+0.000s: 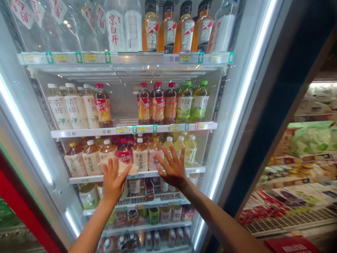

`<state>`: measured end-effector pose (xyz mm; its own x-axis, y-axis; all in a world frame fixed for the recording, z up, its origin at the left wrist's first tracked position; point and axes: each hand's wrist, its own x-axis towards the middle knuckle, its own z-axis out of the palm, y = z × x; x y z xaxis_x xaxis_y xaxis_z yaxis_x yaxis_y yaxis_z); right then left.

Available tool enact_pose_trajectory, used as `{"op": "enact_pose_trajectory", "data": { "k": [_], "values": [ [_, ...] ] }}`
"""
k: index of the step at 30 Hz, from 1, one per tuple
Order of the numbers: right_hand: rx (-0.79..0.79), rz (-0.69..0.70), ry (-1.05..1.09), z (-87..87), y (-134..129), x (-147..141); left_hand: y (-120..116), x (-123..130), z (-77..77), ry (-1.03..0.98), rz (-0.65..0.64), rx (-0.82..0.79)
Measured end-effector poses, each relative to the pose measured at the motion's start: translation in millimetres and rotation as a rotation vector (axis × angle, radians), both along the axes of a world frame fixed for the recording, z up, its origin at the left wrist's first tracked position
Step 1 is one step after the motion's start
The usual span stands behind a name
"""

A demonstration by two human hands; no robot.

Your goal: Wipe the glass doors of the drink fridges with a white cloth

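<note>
My left hand is at the edge of the third shelf, with a pale beige cloth between its thumb and fingers. Right behind the cloth stand a red-labelled bottle and a white-capped tea bottle. To the right, my right hand is raised with its fingers spread and holds nothing. Its fingers overlap a yellow-capped bottle and some pale green bottles in this view; whether they touch is unclear.
A lit drink cooler surrounds both hands. Above, one shelf holds tea bottles with a gap between them; water and amber bottles fill the top. More bottles stand on lower shelves. A light strip runs down the right side, beside racks of packaged goods.
</note>
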<state>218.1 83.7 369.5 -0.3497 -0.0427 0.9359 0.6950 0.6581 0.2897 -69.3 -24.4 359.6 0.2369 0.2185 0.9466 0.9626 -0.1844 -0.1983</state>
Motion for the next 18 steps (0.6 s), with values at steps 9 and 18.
{"op": "enact_pose_trajectory", "data": {
  "k": [9, 18],
  "values": [
    [0.015, 0.094, -0.022, 1.5, 0, 4, -8, -6, 33.1, -0.284, 0.125, 0.188],
    [0.011, 0.164, -0.008, 1.2, 0, 5, 1, -17, 56.2, -0.299, 0.195, 0.274]
  ]
}}
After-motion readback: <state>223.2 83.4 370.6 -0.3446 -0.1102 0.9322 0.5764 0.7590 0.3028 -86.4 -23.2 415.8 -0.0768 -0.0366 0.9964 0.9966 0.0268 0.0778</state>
